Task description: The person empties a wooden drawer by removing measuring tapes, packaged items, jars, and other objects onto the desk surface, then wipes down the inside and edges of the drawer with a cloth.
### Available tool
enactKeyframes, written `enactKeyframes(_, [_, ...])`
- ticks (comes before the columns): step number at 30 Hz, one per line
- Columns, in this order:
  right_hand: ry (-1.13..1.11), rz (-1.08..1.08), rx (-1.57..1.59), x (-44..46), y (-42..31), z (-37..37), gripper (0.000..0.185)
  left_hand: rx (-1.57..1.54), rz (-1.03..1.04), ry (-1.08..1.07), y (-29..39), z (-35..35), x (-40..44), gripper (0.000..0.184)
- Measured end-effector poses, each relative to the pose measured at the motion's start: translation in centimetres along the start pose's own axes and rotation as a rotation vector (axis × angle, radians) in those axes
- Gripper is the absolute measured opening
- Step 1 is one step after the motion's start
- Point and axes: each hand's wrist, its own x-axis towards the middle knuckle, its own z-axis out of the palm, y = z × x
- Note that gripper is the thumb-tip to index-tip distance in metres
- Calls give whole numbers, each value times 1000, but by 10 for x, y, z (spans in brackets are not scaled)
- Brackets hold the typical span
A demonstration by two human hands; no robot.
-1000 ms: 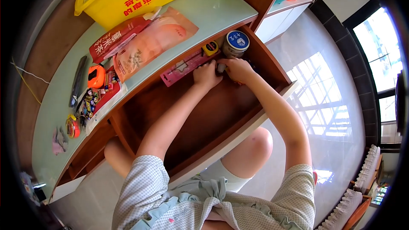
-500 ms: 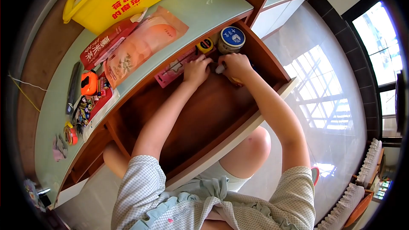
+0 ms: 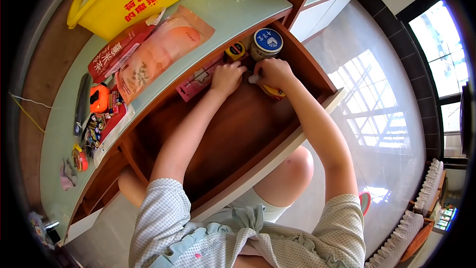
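With a jar (image 3: pixel 267 42) in the drawer (image 3: pixel 223 154), a pale object (image 3: pixel 253 79) is being pinched, unreleased, by the right hand (image 3: pixel 276 73); the left hand's (image 3: pixel 227 78) hold cannot be told.

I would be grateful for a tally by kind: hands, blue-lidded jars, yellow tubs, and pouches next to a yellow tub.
Hands: 2 (left hand, right hand)
Blue-lidded jar: 1
Yellow tub: 1
Pouches: 2 (red pouch, peach pouch)
Total: 6

Drawer floor (image 3: pixel 225 134): is leaving room between left hand (image 3: pixel 228 77) and front panel (image 3: pixel 248 178).
Jar (image 3: pixel 267 44): is blocking the back right.
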Motion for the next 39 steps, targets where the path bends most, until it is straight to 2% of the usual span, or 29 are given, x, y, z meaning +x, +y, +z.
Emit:
enactKeyframes(10, [-49,-52,-53,1,-1,9,39,118,9,-67,-2,8,10,16])
enactKeyframes(13, [-69,-37,-57,2,-2,7,38,137,86,-108,-6,7,16,16])
enactKeyframes(16, [-67,-38,-58,3,-2,7,38,234,132,-199,-7,4,20,7])
enactKeyframes(19, [-65,-38,-51,3,-2,7,38,326,169,-340,-6,-3,25,9])
enactKeyframes(22, [-60,-32,-42,3,-2,6,37,285,68,-403,-5,-8,21,11])
enactKeyframes(25, [-43,-53,-21,3,-1,6,36,199,-24,-413,-9,-9,12,10])
enactKeyframes(34, [-10,-129,211,-1,-5,-10,35,76,-205,-150,2,-43,-25,6])
enactKeyframes(39, [110,-208,274,-16,-21,-19,30,91,-226,-147,8,-78,-51,8])
